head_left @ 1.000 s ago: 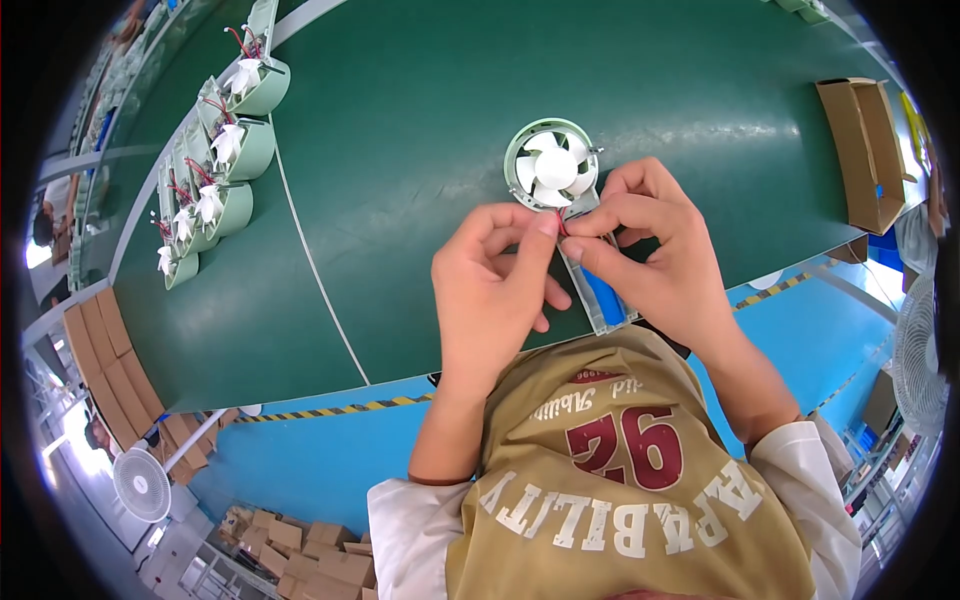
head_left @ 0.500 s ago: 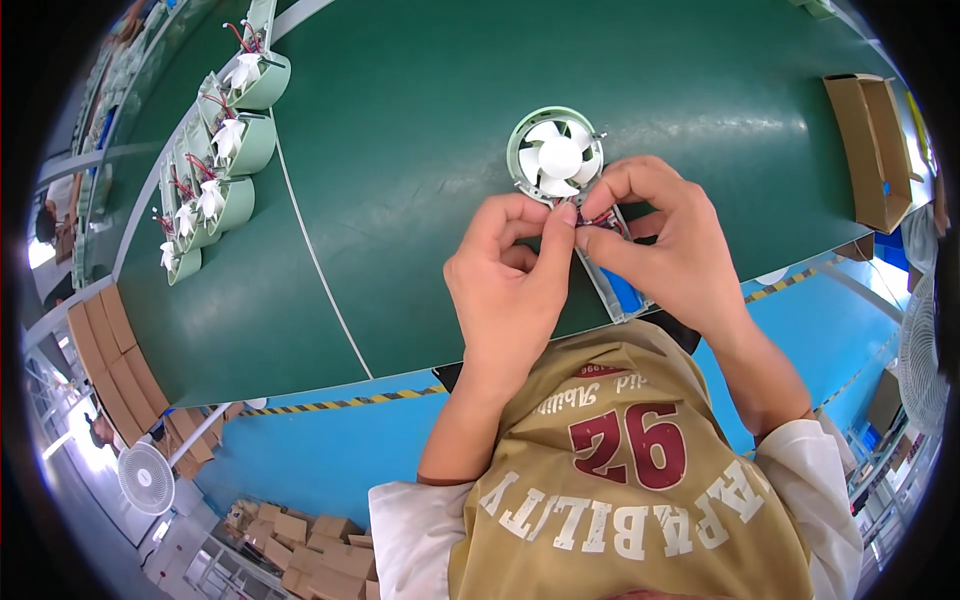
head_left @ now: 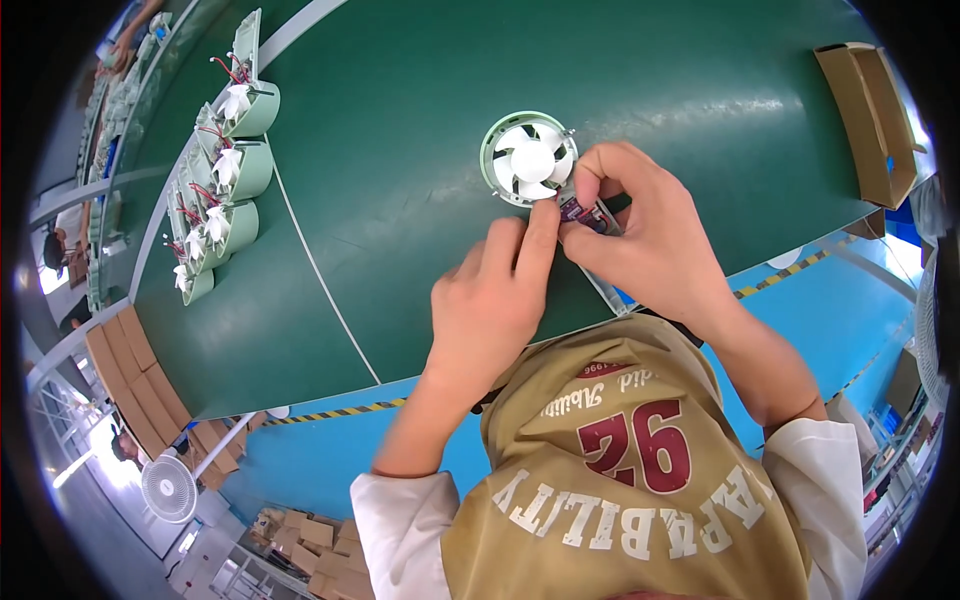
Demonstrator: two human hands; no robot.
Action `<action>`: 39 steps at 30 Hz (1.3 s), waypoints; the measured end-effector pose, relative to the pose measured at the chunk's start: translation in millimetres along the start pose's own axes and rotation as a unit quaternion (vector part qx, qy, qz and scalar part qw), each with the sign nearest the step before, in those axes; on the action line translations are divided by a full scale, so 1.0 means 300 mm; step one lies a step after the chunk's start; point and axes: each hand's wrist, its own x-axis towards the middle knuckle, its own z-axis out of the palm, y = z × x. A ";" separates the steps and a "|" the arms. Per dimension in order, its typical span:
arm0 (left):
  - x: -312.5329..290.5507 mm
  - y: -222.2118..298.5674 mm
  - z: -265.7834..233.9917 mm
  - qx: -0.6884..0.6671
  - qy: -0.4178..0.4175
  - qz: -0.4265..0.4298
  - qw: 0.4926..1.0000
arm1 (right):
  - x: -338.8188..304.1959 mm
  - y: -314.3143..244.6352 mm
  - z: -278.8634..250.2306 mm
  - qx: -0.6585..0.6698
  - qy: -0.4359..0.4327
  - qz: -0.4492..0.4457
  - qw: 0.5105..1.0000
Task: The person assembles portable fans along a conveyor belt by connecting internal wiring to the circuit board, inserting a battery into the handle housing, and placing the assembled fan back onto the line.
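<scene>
L hand (head_left: 490, 292), index ext'd fwd; R hand (head_left: 650, 238), fingers bent, nr L

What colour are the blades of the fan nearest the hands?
White; the blades show best in the head view.

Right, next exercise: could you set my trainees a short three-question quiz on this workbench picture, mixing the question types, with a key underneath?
1. True or false: a row of pale green fan units stands on the left side of the green table.
2. Which hand has the small circuit board showing between its thumb and forefinger?
3. What colour is the fan wheel closest to that board? A: red; B: blue; C: white.

Key: 1. True. 2. The right hand. 3. C.
</scene>
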 end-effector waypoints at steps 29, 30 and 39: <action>0.033 0.103 -0.031 -0.591 0.017 -0.415 0.692 | -0.061 0.015 -0.003 0.077 0.010 -0.031 0.996; 0.030 0.112 -0.031 -0.583 0.026 -0.418 0.697 | -0.068 0.016 -0.011 0.132 -0.008 -0.020 0.991; -0.022 0.130 0.027 -0.549 0.075 -0.384 0.738 | -0.055 0.023 -0.041 0.260 -0.041 0.092 0.961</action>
